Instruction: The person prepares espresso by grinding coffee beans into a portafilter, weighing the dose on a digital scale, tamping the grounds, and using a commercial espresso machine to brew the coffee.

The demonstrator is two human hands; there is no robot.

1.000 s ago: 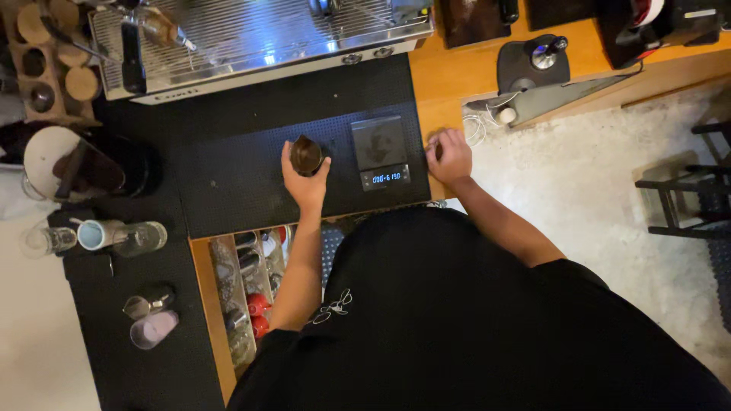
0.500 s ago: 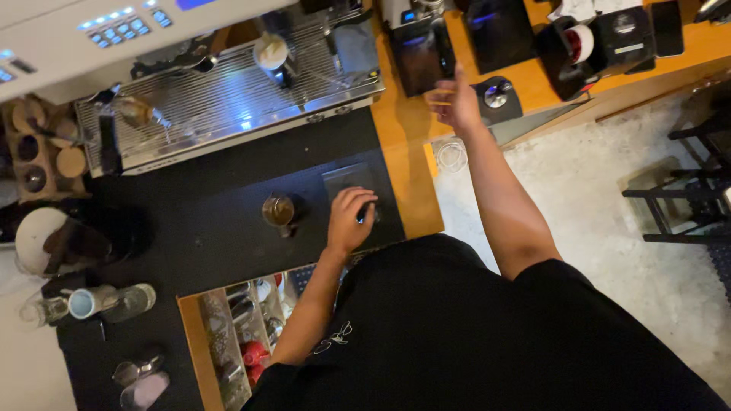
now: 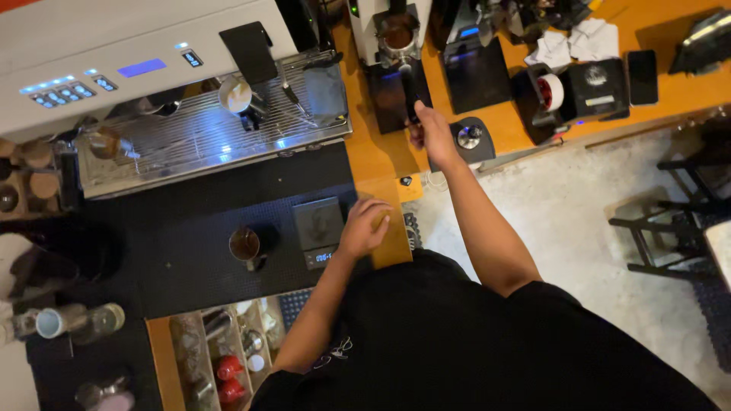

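Since half a second ago the right hand [image 3: 434,133] has reached farther out and now grasps the black handle of the portafilter [image 3: 405,80] seated under the grinder [image 3: 388,30] at the far side of the orange desk [image 3: 381,152], while the left hand [image 3: 364,228] has slid right off the small scale [image 3: 320,228] and rests released, fingers loose, on the desk edge just beside it. Grinding or dosing looks like the step in hand. A small metal cup [image 3: 245,245] stands left of the scale on the black mat [image 3: 175,228]; the next move probably calls for drawing the portafilter level toward the near side without spilling grounds.
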